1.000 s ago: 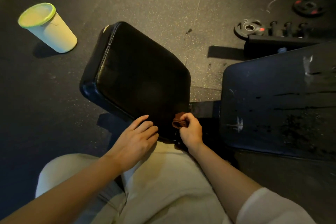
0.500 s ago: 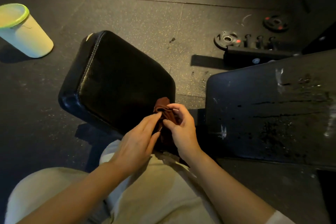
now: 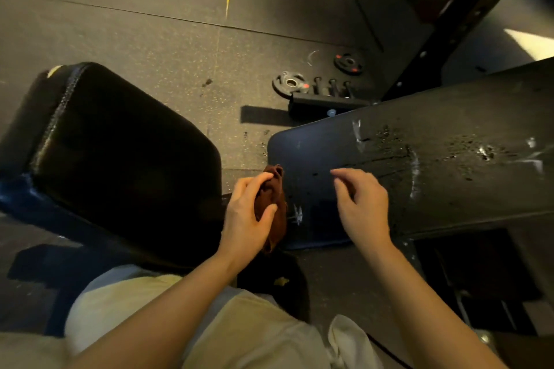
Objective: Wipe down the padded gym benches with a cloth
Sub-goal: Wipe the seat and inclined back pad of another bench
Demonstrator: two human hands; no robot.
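Cloth (image 3: 271, 204): bunched in left hand (image 3: 244, 219) grip. Right hand (image 3: 364, 207): loose, empty. Back pad (image 3: 419, 165), 3 o'clock: droplets remain, apparently unwiped.

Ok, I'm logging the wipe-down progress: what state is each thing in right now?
Cloth: bunched, gripped in the left hand.
Left hand: curled round the cloth.
Right hand: empty, fingers loosely curled, over the long pad.
Long pad: wet, droplets and streaks on it.
Seat pad: dark, no droplets showing.
Weight plates: flat on the floor.
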